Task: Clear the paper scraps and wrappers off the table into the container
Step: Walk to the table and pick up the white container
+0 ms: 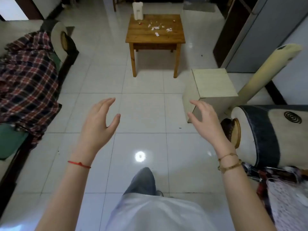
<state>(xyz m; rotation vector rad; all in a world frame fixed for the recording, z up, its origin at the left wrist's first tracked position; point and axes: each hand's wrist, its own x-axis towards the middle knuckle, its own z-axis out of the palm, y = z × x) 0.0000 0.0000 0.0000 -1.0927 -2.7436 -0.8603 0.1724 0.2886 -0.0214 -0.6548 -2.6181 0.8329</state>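
Observation:
A small wooden table (pixel 143 36) stands far ahead across the tiled floor. Several white paper scraps (pixel 156 29) and a few small red wrappers (pixel 139 23) lie scattered on its top. A tall white container (pixel 137 11) stands at the table's back left corner. My left hand (pixel 98 124) and my right hand (pixel 205 120) are raised in front of me, well short of the table, fingers spread and holding nothing.
A sofa with a plaid blanket (pixel 28 77) lines the left. A pale low cabinet (pixel 211 87), a leaning rolled mat (pixel 268 67) and a sofa arm (pixel 266 134) stand on the right. Tiled floor (pixel 143 104) lies between me and the table.

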